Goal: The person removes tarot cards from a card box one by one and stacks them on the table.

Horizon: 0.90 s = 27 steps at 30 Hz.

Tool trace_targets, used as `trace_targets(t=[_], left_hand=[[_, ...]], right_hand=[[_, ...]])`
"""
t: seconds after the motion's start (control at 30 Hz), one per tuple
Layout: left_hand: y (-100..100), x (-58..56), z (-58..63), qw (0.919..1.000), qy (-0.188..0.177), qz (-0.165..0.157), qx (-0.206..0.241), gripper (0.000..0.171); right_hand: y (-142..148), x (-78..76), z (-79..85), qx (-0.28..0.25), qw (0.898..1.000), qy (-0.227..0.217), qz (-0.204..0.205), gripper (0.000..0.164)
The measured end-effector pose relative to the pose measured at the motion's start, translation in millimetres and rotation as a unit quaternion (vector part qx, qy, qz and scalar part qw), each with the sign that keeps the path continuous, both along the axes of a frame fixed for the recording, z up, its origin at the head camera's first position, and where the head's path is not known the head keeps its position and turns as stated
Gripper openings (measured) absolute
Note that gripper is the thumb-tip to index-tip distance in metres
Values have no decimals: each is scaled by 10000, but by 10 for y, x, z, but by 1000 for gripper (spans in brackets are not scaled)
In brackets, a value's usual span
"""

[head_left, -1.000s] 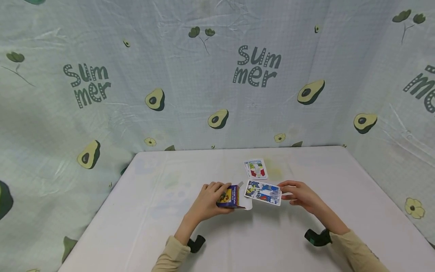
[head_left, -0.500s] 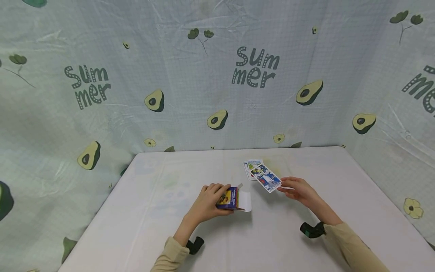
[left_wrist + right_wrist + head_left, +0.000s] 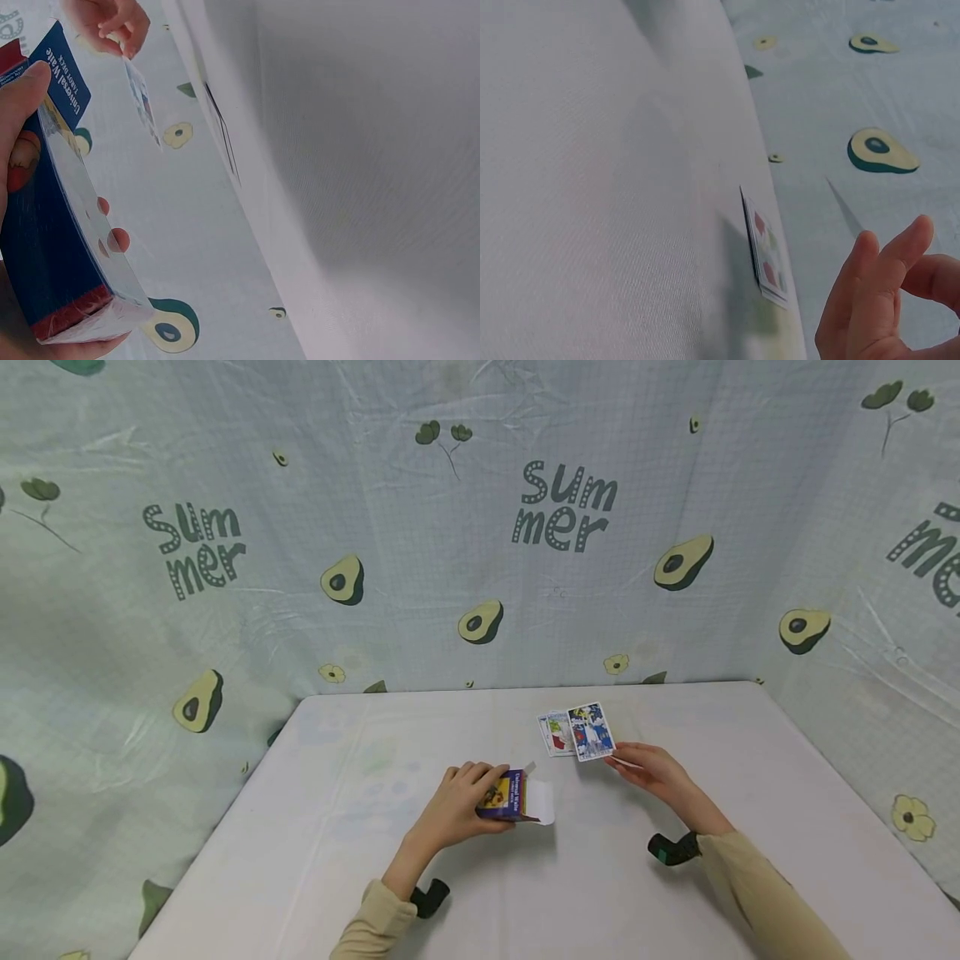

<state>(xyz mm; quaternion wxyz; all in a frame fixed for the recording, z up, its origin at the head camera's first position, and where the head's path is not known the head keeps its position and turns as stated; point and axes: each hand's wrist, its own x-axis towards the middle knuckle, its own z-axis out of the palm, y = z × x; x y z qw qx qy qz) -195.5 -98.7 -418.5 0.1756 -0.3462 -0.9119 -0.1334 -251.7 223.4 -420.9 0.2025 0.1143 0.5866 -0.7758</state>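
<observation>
In the head view my left hand (image 3: 463, 802) grips a blue tarot box (image 3: 504, 795) on its side, the open white flap (image 3: 540, 802) facing right. The left wrist view shows fingers wrapped around the tarot box (image 3: 56, 217), with "Universal Waite Tarot Deck" lettered on its flap. My right hand (image 3: 651, 772) pinches a tarot card (image 3: 591, 732) by its lower right corner, picture side up. That card overlaps the right side of a small pile of tarot cards (image 3: 557, 733) in the head view. The right wrist view shows the pile (image 3: 765, 251) lying flat.
A white-covered table (image 3: 360, 860) fills the lower part of the head view. Behind and beside it hangs a cloth (image 3: 412, 527) printed with avocados and "summer". Dark wrist-camera mounts (image 3: 431, 898) sit at both wrists near the beige sleeves.
My right hand has carried the tarot card from beside the box's opening away toward the pile, turning it from sideways to nearly upright in view. The left hand with the box stays put.
</observation>
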Motion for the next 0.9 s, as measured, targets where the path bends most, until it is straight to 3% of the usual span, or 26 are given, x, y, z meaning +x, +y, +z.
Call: trace_targets(t=[0.17, 0.4, 0.9], left_hand=[[6, -4, -11, 10000, 13, -19, -25, 75], [24, -2, -4, 10000, 1, -32, -27, 76], [54, 10, 10, 9999, -151, -30, 5, 75]], right_hand=[[-16, -66, -32, -120, 9999, 24, -66, 58], [-20, -99, -96, 387, 9990, 238, 31, 58], [-132, -298, -173, 208, 9995, -98, -212, 57]])
